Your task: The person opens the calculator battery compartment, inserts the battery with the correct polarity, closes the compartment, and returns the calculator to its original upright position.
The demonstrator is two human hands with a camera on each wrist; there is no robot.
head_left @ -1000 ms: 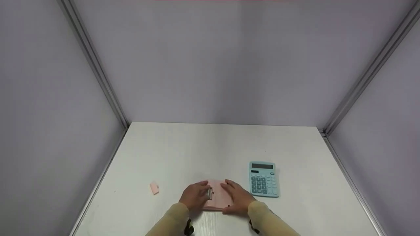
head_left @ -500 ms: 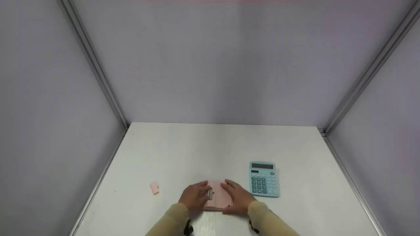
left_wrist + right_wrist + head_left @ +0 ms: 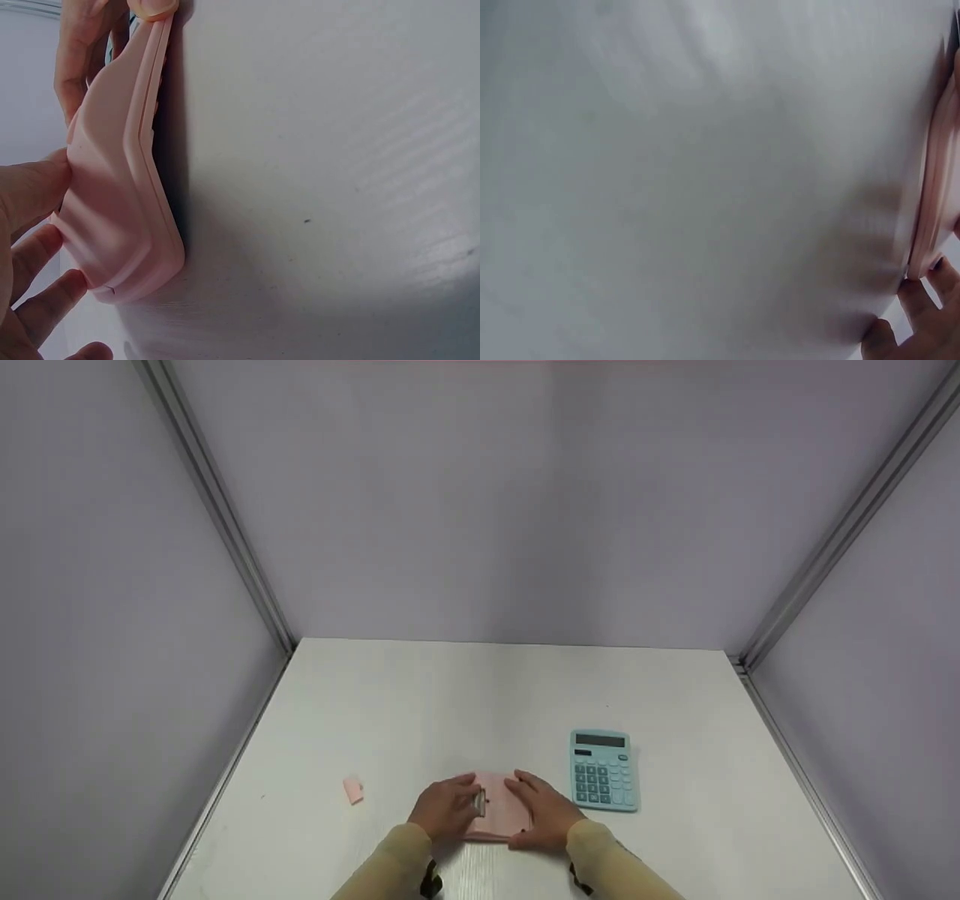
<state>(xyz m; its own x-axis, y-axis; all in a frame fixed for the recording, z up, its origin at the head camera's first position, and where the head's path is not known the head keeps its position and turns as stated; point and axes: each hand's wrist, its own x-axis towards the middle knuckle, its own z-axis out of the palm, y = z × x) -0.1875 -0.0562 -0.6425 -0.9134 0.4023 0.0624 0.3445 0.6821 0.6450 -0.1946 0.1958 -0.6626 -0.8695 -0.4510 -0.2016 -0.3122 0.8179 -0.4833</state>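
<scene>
A pink calculator (image 3: 501, 810) lies with its back up on the white table, directly in front of me. Its key edges peek out underneath in the left wrist view, where its curved back (image 3: 109, 191) fills the left side. Near its left end a silvery battery recess (image 3: 480, 804) shows beside my left hand (image 3: 441, 811). That hand holds the left end, thumb on the back by the recess and fingers at the edge. My right hand (image 3: 551, 816) grips the other end, thumb at the near edge and fingers at the far one. Most of the right wrist view is tabletop.
To the left lies a small pink cover piece (image 3: 352, 790). A light blue calculator (image 3: 604, 771) rests face up just beyond my right hand. Grey panels (image 3: 517, 510) wall in the white table (image 3: 420, 690) at the back and both sides.
</scene>
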